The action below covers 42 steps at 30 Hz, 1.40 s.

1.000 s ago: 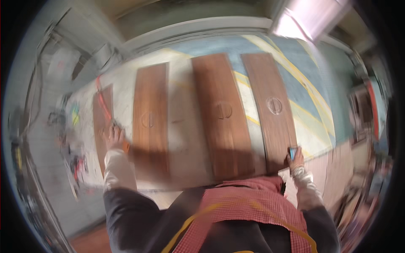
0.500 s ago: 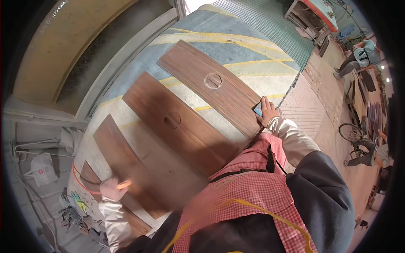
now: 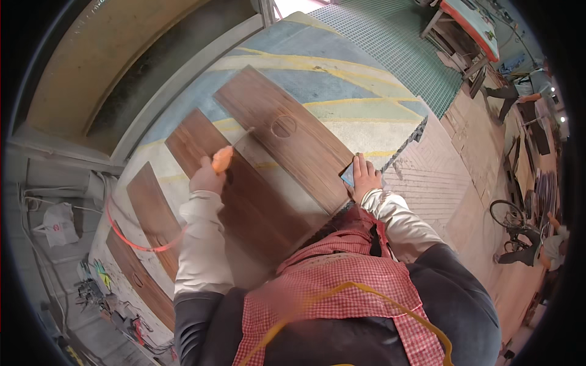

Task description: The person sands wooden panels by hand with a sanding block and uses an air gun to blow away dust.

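My left hand (image 3: pixel 206 179) is closed around an orange air blow gun (image 3: pixel 223 158) and hovers over the second brown wooden board (image 3: pixel 190 135). The thin nozzle points toward the rightmost board (image 3: pixel 253 94), which has a round cut-out pull. A red hose (image 3: pixel 152 249) curves away to the left of my forearm. At the near end of the rightmost board, my right hand (image 3: pixel 367 177) grips a small flat block with a light blue face (image 3: pixel 348 175). Two narrower boards, the third (image 3: pixel 146 192) and the leftmost (image 3: pixel 137 268), lie further left.
The boards lie on a worktop covered in blue, cream and yellow carpet (image 3: pixel 354 128). A grey-framed opening (image 3: pixel 183 85) stands behind it on the left. Tools (image 3: pixel 101 299) and a white bag (image 3: pixel 60 226) are at left. Rightward are a bicycle (image 3: pixel 508 215), stacked panels and two people.
My left hand has swung up and right with the blow gun, from the leftmost boards to the second board. My right hand keeps its grip on the block; the view has shifted slightly.
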Motion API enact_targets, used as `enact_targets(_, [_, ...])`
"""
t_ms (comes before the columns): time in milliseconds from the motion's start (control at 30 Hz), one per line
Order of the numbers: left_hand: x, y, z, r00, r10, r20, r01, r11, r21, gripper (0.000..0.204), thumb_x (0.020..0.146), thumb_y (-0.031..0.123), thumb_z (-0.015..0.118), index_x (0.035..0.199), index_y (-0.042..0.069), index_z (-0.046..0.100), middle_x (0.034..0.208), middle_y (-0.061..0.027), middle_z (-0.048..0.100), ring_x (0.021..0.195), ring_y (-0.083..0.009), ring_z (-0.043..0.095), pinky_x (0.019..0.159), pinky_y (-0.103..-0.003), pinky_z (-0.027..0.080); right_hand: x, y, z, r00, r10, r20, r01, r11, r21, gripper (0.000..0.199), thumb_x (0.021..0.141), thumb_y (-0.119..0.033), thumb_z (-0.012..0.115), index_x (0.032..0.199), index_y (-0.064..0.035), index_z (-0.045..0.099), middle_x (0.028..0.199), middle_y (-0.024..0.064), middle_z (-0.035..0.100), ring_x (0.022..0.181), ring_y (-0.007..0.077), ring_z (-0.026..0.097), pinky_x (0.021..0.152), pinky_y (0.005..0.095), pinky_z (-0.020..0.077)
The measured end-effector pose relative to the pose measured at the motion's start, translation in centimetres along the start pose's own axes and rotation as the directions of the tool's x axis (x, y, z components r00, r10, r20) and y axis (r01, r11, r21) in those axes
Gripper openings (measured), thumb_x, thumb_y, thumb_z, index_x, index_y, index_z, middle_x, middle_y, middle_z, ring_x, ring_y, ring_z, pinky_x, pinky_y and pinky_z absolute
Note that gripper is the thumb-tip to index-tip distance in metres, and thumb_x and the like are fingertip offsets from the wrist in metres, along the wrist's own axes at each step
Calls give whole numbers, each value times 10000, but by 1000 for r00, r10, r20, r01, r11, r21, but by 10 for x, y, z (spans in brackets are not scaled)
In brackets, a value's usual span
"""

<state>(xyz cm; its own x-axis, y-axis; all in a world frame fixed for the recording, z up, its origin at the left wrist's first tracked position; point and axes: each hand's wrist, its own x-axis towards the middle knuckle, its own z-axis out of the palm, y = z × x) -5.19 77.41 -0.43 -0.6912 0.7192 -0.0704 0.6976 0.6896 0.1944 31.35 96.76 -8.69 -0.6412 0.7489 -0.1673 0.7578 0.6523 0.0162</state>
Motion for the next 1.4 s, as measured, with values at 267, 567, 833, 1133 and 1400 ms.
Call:
enact_targets(267, [-55,23,-20,949,-31,315,-1,995,100,423,821,326,621,1119,70,464,860,-222,671,810,-416,645,743,-505,508,-3,13,-6,999,-45,6,45,999,28,898,783,-388,641,1460,7,202,1522,165,241,1277,341,375,965,482,384])
enact_targets(567, [-57,58,50,871,300,389,-188,935,-300,255,834,329,642,958,113,590,892,-171,664,892,-389,619,768,-483,481,36,37,-35,970,-230,-75,241,946,219,758,718,-233,668,1392,-44,379,1442,179,353,1216,390,419,968,477,394])
enact_targets(833, [-37,129,64,900,201,387,-84,951,-298,500,789,186,618,1267,91,509,1007,-136,628,944,-316,611,793,-413,505,203,-66,-68,767,-611,-195,624,782,3,653,738,-172,640,1360,-82,463,1435,80,427,1255,343,414,1013,447,352])
enact_targets(1133, [-20,146,88,842,107,529,0,980,-199,890,756,229,643,1488,44,171,1144,-203,516,1104,-334,505,814,-395,517,235,-94,-42,734,-645,-212,657,754,-15,552,686,-257,709,1208,-101,621,1399,58,485,1317,362,369,1017,515,309])
enact_targets(1400, [-19,145,82,814,73,577,55,978,-201,836,758,185,614,1483,47,221,1108,-180,535,1101,-323,511,791,-386,511,227,-84,-46,740,-655,-156,659,752,-33,459,761,-219,663,1217,-172,625,1377,-6,513,1352,356,340,1011,614,301])
